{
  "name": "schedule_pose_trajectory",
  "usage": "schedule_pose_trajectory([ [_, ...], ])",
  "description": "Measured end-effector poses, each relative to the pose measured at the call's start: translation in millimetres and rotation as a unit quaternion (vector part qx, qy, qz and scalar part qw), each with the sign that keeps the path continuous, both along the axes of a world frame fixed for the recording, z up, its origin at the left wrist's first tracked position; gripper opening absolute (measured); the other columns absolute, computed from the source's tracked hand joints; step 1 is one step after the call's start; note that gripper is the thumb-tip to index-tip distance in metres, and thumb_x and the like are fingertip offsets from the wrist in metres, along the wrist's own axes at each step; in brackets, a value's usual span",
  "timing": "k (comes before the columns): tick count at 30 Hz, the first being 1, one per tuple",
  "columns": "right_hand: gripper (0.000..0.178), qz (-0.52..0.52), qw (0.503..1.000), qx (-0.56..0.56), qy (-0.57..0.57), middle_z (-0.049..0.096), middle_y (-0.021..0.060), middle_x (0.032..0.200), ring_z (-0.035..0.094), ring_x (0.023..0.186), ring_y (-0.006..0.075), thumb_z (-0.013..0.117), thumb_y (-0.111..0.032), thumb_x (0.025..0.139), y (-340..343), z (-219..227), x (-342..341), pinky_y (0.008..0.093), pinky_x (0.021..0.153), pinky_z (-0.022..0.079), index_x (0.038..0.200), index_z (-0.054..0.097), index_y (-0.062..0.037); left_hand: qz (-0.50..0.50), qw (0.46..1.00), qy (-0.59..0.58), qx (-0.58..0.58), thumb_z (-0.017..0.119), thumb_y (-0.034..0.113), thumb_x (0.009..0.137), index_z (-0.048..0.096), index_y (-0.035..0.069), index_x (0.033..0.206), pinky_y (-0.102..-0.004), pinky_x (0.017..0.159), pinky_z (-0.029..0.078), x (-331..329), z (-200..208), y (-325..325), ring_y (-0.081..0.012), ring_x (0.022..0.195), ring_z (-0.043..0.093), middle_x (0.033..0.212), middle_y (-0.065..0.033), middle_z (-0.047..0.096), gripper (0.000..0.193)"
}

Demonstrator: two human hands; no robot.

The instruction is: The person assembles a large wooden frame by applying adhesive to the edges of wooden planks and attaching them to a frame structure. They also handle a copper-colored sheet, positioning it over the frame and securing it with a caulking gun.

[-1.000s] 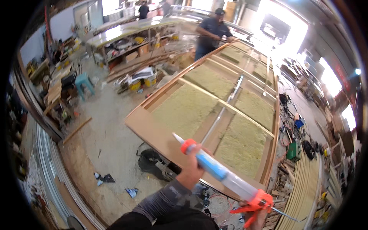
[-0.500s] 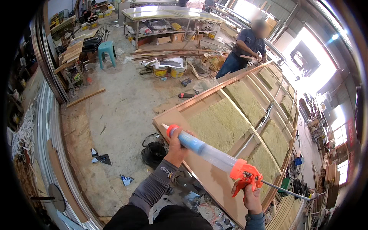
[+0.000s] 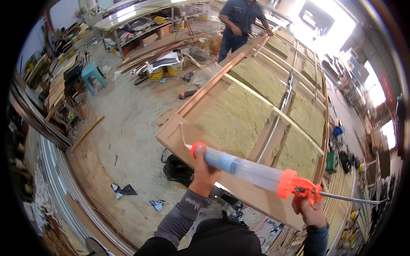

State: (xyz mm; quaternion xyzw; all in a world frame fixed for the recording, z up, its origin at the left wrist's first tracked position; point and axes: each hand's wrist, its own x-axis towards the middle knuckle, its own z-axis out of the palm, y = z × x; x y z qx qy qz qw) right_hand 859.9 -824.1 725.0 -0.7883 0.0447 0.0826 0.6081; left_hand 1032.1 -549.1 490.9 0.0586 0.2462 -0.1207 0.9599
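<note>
A caulking gun (image 3: 258, 176) with a clear barrel and orange ends lies across both my hands, low over the near end of a framed door panel (image 3: 262, 205). My left hand (image 3: 205, 174) is wrapped round the front of the barrel, just behind the orange cap. At the rear, my right hand (image 3: 311, 210) grips the orange handle and trigger. From the white nozzle tip, a thin pale bead of adhesive (image 3: 183, 132) runs over the bare brown board and bends back at the far left corner. Yellowish insulation slabs (image 3: 232, 120) fill bays between the panel's wooden strips.
Beyond the panel's far left edge stands a person (image 3: 239, 21), one hand on the frame. A black coil (image 3: 176, 168) lies on the floor left of the panel. Farther off are yellow buckets (image 3: 174, 69), a teal stool (image 3: 92, 77) and a workbench (image 3: 121, 25). Metal lengths (image 3: 64, 183) line the left side.
A bead of adhesive now shows on the bare board. The caulking gun's nozzle has moved from the panel's left corner rightward and nearer me. The other person no longer holds the strip.
</note>
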Motion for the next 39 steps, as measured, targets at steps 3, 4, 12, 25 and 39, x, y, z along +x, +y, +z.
schedule_pose_trajectory([
  [3,0.064,-0.025,0.999,-0.027,0.000,0.064,0.0043,0.088,0.059,0.072,0.0136,0.068,-0.041,0.103,-23.1,1.3,-32.0,0.0304,0.066,0.048,0.149,0.052,0.0013,-0.048,0.998,-0.049,0.016,0.075,0.047,0.096,0.062,0.011,0.116,-0.0479,0.096,0.060,-6.4,-11.3,-18.2,-0.0290,0.102,0.071,0.107,-0.0118,0.071,0.044],
  [4,0.059,-0.046,0.999,0.011,0.007,0.066,0.0057,0.091,0.061,0.075,0.0145,0.064,-0.034,0.104,-14.4,3.3,-21.8,0.0313,0.069,0.050,0.149,0.052,0.0020,-0.062,0.996,-0.068,0.018,0.073,0.049,0.097,0.063,0.010,0.115,-0.0468,0.096,0.060,1.5,-22.4,-25.5,-0.0281,0.102,0.071,0.108,-0.0115,0.072,0.044],
  [12,0.064,-0.092,0.993,-0.002,0.074,0.066,0.0054,0.091,0.060,0.073,0.0138,0.067,-0.040,0.103,-81.9,34.7,-94.9,0.0299,0.064,0.048,0.149,0.049,0.0007,-0.166,0.986,-0.024,-0.002,0.072,0.050,0.098,0.068,0.014,0.115,-0.0422,0.097,0.061,-74.0,12.8,-79.9,-0.0232,0.105,0.073,0.111,-0.0068,0.076,0.041],
  [25,0.064,-0.219,0.970,-0.095,0.042,0.067,0.0063,0.085,0.061,0.067,0.0146,0.063,-0.050,0.105,-159.4,53.4,-231.3,0.0304,0.060,0.048,0.143,0.052,0.0005,-0.331,0.941,-0.060,-0.045,0.062,0.059,0.102,0.061,0.011,0.130,-0.0398,0.103,0.057,-169.6,22.3,-198.3,-0.0225,0.114,0.071,0.121,-0.0063,0.074,0.055],
  [39,0.046,-0.394,0.901,-0.146,0.108,0.071,0.0044,0.095,0.063,0.075,0.0115,0.065,-0.027,0.107,-235.3,77.2,-377.5,0.0280,0.067,0.052,0.144,0.057,-0.0022,-0.461,0.872,-0.146,-0.078,0.050,0.059,0.108,0.057,0.016,0.140,-0.0445,0.102,0.056,-265.0,25.9,-362.2,-0.0246,0.120,0.068,0.135,-0.0095,0.069,0.054],
])
